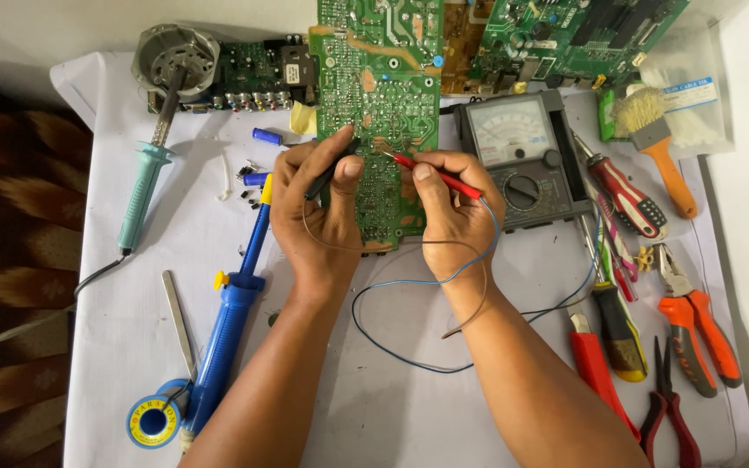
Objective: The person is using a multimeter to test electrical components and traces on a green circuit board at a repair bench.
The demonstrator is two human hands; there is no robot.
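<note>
A green circuit board [380,78] lies solder side up in the middle of the white table. My left hand [314,212] grips a black test probe [329,170], its tip resting on the board. My right hand [454,204] pinches a red test probe [437,176], whose metal tip touches the board just right of the black one. Thin leads [409,282] loop from both probes toward a grey analog multimeter [523,156] that sits right of the board.
A teal soldering iron [143,186] in its stand, a blue desoldering pump [231,325], tweezers [178,321] and a solder spool [152,422] lie on the left. Screwdrivers [624,195], orange pliers [695,325], a brush [656,143] and more boards [565,35] fill the right and back.
</note>
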